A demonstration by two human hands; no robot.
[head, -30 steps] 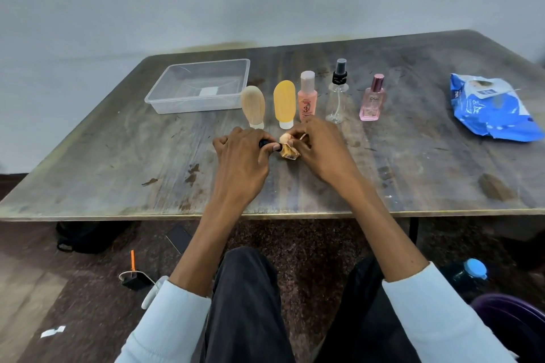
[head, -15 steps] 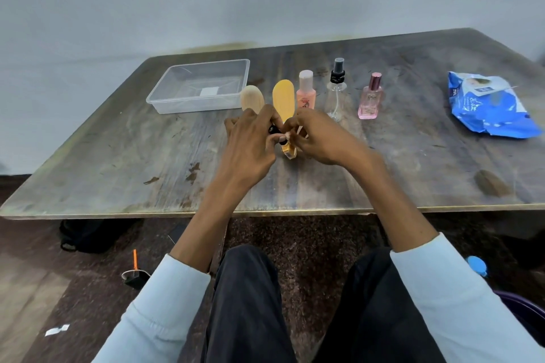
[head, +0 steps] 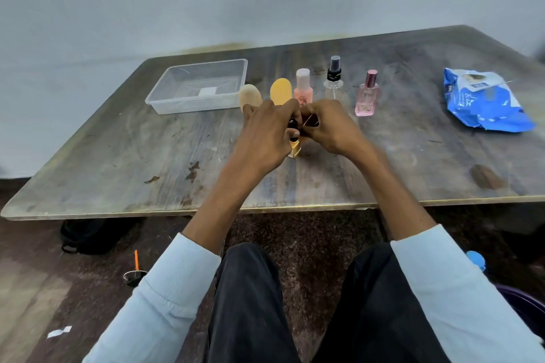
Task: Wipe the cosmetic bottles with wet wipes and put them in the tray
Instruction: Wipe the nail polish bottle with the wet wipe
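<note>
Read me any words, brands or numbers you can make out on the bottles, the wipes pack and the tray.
Nothing reads for certain.
Pink perfume bottle: dark script, too blurred to read.
Peach bottle: red marking, partly hidden by the hands, unreadable.
Blue wipes pack: white lettering and a label, too small and blurred.
Clear tray: blank-looking white sticker, no text visible.

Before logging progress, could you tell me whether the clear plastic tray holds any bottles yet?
Empty: the clear tray shows only its bare floor and a white label.

Black bag (head: pixel 91 237) under table (head: pixel 118 162)
</note>
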